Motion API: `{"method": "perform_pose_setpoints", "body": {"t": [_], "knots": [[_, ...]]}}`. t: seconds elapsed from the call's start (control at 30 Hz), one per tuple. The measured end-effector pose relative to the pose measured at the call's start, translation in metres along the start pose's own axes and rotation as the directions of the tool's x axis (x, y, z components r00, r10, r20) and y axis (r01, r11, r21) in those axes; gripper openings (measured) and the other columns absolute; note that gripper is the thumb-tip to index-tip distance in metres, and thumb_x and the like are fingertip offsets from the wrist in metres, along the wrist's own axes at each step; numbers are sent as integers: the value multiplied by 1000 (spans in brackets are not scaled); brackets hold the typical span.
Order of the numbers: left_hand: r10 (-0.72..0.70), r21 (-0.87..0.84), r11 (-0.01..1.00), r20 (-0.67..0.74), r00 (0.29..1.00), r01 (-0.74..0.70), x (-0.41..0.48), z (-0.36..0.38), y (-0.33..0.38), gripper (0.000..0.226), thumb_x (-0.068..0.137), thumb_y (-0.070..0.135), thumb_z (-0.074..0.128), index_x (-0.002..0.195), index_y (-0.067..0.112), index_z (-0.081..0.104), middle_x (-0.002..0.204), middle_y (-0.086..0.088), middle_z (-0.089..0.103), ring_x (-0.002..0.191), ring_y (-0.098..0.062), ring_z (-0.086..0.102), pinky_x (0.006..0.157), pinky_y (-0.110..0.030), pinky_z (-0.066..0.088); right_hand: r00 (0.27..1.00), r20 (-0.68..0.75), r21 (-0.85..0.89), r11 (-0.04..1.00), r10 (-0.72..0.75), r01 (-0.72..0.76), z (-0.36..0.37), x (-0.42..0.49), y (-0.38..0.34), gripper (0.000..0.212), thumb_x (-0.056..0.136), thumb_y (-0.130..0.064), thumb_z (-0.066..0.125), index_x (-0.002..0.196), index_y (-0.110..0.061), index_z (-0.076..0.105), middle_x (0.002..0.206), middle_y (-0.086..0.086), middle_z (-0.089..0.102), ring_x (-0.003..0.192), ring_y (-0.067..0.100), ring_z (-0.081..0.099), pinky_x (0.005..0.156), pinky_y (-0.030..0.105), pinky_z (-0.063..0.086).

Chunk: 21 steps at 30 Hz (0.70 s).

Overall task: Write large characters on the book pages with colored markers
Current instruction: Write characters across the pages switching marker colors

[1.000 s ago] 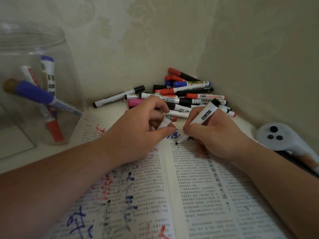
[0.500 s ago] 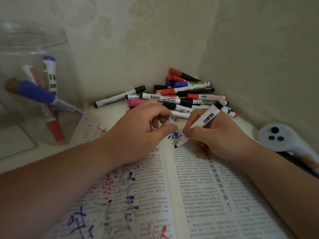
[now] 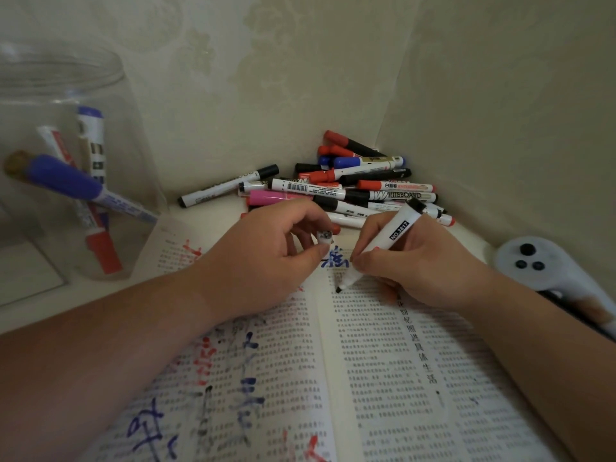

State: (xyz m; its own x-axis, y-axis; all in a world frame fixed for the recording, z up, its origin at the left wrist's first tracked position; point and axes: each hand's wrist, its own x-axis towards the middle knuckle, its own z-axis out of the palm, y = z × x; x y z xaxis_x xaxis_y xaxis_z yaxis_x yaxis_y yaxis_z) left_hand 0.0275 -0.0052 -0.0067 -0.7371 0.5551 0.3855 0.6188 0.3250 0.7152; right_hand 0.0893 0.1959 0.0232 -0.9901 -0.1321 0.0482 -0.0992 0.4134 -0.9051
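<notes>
Right now your right hand [image 3: 423,261] grips a black marker [image 3: 386,241], tip touching the right page of the book [image 3: 400,378], while your left hand [image 3: 263,258] pinches what looks like its cap [image 3: 325,235]. Under your left wrist the page is already crowded with coloured characters; beside your right hand only one blue character [image 3: 335,261] shows, so most seems left to write.

A black label reading "NO.3817" sits on the black-tipped marker [image 3: 390,241] gripped in the right hand [image 3: 420,265]. In the pile at the table's far corner, a black-capped marker [image 3: 396,196] says "WHITEBOARD", and a barcoded marker [image 3: 306,188] has digits too small to read. The open book [image 3: 383,361] has a vertical printed heading on its right page ending "具体生活".
</notes>
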Motion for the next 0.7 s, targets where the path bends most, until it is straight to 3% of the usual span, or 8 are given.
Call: {"method": "perform_pose_setpoints", "body": {"t": [0.07,0.2,0.33,0.5,0.6,0.7], "knots": [[0,24,1000,25,1000,0,0,-1,0,26,86,27,75,91,48,59,93,24,63,79,-7,61,66,-13,47,1000,-22,14,1000,4,-4,0,1,3,23,81,-6,71,63,-19,72,49,-1,55,46,28,42,48,40,43],[29,72,997,79,996,-34,1,-3,3,27,87,29,75,93,50,58,94,39,57,89,6,57,71,-5,40,1000,-21,-8,1000,5,-6,-2,1,4,23,82,-2,74,63,-16,73,50,-1,56,46,23,45,50,38,42],[38,105,993,96,995,-49,3,-1,3,22,86,32,73,95,47,60,93,37,56,89,2,56,70,-5,38,998,62,-34,999,6,-4,-1,-1,1,12,78,-5,78,68,-8,72,55,6,60,48,23,49,49,37,41],[8,54,998,104,995,-13,1,-1,3,28,84,31,77,102,46,61,96,33,61,75,-5,55,62,-10,42,996,-82,-95,995,20,-28,-6,3,6,14,77,-2,69,65,-8,65,46,-2,51,41,11,43,43,21,34],[-11,-27,1000,117,993,14,-1,-1,4,46,82,27,80,118,43,56,98,24,67,68,-10,56,59,-15,44,982,-190,82,997,1,15,-11,4,7,21,81,2,65,66,-13,65,49,3,47,42,16,38,43,24,30],[-6,-59,998,156,988,15,-1,-1,6,61,81,25,82,128,43,47,96,22,69,66,-12,56,60,-22,47,971,-224,278,949,-86,149,-13,4,4,17,77,2,62,69,-13,68,53,11,43,43,18,32,47,27,27]]}}
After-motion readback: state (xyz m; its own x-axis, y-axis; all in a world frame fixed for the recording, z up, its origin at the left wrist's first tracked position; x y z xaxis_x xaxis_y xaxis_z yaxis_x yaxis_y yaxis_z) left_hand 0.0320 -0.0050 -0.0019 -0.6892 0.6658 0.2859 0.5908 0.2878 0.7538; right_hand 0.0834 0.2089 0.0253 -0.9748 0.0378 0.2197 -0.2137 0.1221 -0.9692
